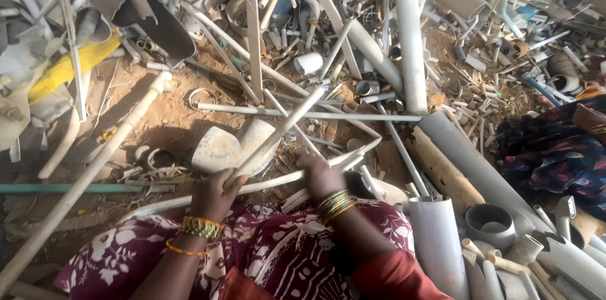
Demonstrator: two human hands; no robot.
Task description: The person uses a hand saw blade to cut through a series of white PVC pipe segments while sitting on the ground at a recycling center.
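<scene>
My left hand (216, 196) is closed around the near end of a thin white plastic pipe (284, 126) that slants up and to the right over the pile. My right hand (320, 176) is closed on a bundle of thin white pipes (353, 158) lying across my lap. Both wrists carry bangles. A broken white pipe elbow (221, 147) lies on the ground just beyond my left hand. My lap is covered by maroon floral cloth (278, 249).
Scrap plastic pipes and fittings cover the sandy ground all around. Wide grey pipes (470, 164) and a grey socket fitting (491, 224) lie at right. Another person's dark patterned clothing (555, 148) is at far right. A long white pipe (82, 180) slants at left, near a yellow piece (69, 66).
</scene>
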